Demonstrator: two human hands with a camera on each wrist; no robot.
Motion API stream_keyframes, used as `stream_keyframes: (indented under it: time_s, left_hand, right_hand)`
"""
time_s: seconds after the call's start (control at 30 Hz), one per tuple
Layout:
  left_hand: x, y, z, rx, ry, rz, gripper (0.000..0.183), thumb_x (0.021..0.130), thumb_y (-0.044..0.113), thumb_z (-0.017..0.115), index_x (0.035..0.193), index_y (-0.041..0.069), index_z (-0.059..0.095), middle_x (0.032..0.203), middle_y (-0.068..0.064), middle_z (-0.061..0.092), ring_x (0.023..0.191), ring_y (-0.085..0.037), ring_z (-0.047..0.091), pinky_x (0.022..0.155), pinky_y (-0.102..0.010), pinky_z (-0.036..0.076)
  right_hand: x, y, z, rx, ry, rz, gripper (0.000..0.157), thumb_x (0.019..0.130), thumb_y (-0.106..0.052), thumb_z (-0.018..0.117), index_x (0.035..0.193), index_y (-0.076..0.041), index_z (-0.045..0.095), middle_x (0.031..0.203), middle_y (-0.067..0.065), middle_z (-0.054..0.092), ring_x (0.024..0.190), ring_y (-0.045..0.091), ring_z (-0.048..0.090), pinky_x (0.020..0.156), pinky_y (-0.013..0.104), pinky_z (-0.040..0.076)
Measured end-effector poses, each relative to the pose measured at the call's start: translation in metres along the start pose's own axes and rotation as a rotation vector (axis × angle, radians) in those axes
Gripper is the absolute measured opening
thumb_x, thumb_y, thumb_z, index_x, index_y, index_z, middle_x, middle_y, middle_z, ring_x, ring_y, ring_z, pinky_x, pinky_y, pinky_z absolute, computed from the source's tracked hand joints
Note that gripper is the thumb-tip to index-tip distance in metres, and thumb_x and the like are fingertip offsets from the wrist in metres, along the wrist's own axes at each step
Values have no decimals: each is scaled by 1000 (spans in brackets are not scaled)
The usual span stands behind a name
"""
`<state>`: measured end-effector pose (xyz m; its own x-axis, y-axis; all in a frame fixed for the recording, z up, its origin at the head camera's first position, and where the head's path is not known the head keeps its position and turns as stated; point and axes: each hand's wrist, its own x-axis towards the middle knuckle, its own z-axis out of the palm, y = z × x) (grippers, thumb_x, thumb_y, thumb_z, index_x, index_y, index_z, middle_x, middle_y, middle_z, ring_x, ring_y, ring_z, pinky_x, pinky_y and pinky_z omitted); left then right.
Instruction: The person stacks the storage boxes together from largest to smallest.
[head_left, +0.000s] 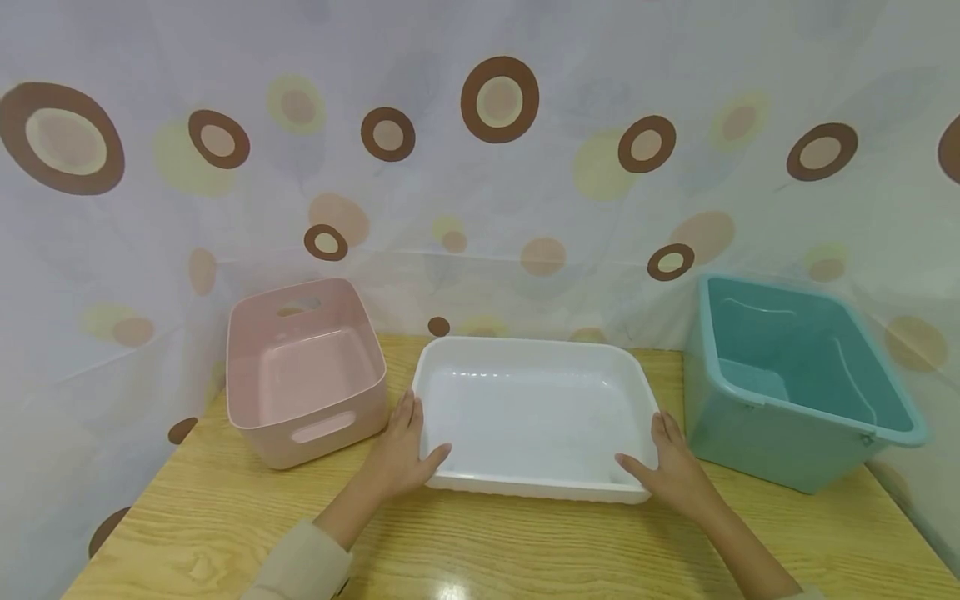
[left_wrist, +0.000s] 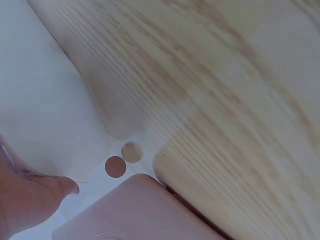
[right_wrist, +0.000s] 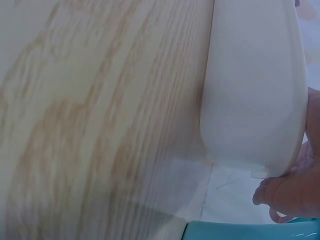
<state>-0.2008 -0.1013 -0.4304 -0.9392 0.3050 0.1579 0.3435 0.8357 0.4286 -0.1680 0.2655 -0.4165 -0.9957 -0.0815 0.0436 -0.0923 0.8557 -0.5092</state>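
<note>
A shallow white rectangular tray (head_left: 536, 417), with nothing in it, lies on the wooden table in the middle of the head view. My left hand (head_left: 405, 458) holds its left side, thumb over the rim and fingers along the outer wall. On the opposite side my right hand (head_left: 671, 471) grips the rim in the same way. The left wrist view shows the tray's outer wall (left_wrist: 45, 100) with part of the left hand (left_wrist: 30, 202) at its rim. In the right wrist view, the right hand (right_wrist: 295, 192) is at the tray's edge (right_wrist: 252, 90).
A pink basket (head_left: 322, 437) with handle slots stands close to the left hand. At the right is a deeper teal bin (head_left: 757, 437), tall-walled, near the right hand. Behind the wooden table (head_left: 510, 542) hangs a white curtain (head_left: 420, 200) with brown and yellow circles.
</note>
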Motion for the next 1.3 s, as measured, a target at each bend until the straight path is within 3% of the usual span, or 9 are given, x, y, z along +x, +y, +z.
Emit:
stream_keyframes:
  time_s: [0.47, 1.3]
  left_hand:
    - [-8, 2, 1, -10, 9, 0, 80, 88, 41, 51, 137, -15, 21, 147, -31, 11, 137, -42, 16, 109, -50, 24]
    - [-21, 1, 0, -29, -2, -16, 82, 88, 43, 52, 138, -14, 20, 148, -29, 10, 138, -40, 12, 111, -50, 21]
  right_hand:
    - [-8, -3, 0, -35, -3, 12, 95, 86, -46, 56, 135, 21, 10, 143, 39, 7, 126, 57, 19, 97, 65, 29]
    - [-15, -5, 2, -24, -21, 12, 96, 85, -45, 58, 134, 23, 10, 142, 40, 7, 126, 58, 17, 99, 65, 25]
